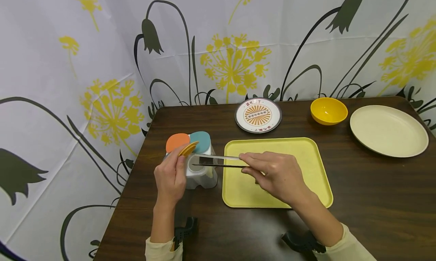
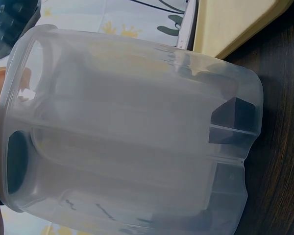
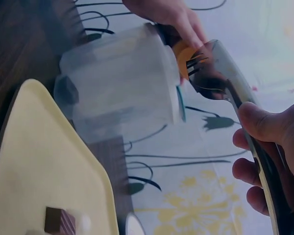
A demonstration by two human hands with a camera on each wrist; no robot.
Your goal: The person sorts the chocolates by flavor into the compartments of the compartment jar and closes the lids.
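A translucent container point(image 1: 204, 179) with several coloured lids stands at the left of the table. My left hand point(image 1: 170, 179) pinches its yellow lid point(image 1: 188, 149), tilted up above one compartment. Beside it, the orange lid point(image 1: 177, 141) and teal lid point(image 1: 201, 141) lie flat. In the left wrist view a dark block point(image 2: 233, 120) shows through the container's wall near its bottom. With my right hand point(image 1: 277, 174) I grip metal tongs point(image 3: 240, 83), whose ends hover over the uncovered compartment, parted. Nothing is visible between them.
A yellow tray point(image 1: 306, 162) lies right of the container, with a brown striped block point(image 3: 59, 221) on it, mostly hidden by my right hand in the head view. Behind stand a patterned plate point(image 1: 245, 124), a yellow bowl point(image 1: 329, 111) and a cream oval plate point(image 1: 388, 130).
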